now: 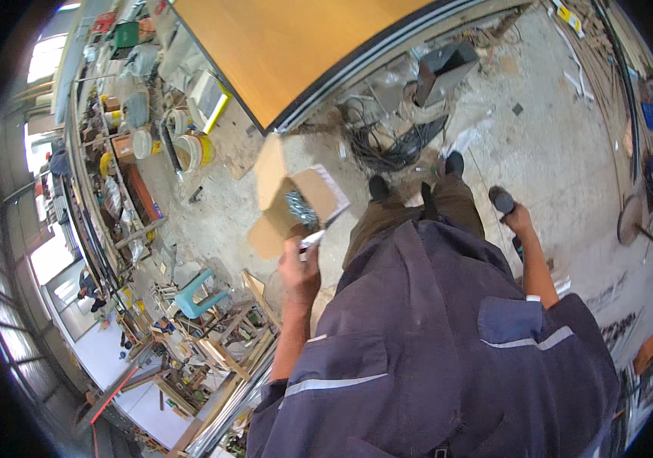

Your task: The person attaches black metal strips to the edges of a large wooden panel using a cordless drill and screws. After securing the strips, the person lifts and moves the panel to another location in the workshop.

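My left hand (298, 269) grips the near edge of an open cardboard box (317, 189), its flaps spread outward. Inside the box lies a heap of small silvery screws (299, 206). At my right side, my right hand (521, 221) is wrapped round a dark cordless drill (503, 201), whose front end points away from me. Part of its lower body shows beneath the hand. The two hands are well apart, one on each side of my body.
Ahead stands a orange-brown panel (296, 46) with a dark edge and metal rail. Coiled black cable (387, 149) lies on the floor before my feet, beside a grey metal duct piece (448, 65). Buckets (193, 153), a teal stool (198, 294) and scrap wood crowd the left.
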Available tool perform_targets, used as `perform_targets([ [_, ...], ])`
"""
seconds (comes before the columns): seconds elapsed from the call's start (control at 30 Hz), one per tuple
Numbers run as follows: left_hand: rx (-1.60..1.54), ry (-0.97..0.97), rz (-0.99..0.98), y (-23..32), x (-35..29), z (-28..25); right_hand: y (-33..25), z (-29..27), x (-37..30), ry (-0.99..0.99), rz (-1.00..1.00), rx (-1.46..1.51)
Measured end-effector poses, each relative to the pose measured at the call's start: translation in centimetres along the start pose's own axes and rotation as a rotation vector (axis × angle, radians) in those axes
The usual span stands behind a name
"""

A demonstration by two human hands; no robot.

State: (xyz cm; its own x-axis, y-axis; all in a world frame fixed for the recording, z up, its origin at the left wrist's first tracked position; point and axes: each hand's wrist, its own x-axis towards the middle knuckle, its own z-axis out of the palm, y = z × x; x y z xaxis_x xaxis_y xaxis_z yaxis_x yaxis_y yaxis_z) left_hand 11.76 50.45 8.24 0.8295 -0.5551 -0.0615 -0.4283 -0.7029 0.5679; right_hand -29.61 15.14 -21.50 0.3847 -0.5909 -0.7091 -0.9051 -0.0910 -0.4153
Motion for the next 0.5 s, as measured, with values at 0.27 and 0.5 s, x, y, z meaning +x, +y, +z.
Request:
perform_targets([
  [0.27,0.012,-0.496,-0.126,-12.5,0.2,9.2,-6.3,7.4,-4.4,0.079,0.042,0.293],
  [0.5,0.059,-0.511,-0.025,-13.3,10.0,19.0,-2.1,16.5,-6.3,-0.051,0.265,0.508],
])
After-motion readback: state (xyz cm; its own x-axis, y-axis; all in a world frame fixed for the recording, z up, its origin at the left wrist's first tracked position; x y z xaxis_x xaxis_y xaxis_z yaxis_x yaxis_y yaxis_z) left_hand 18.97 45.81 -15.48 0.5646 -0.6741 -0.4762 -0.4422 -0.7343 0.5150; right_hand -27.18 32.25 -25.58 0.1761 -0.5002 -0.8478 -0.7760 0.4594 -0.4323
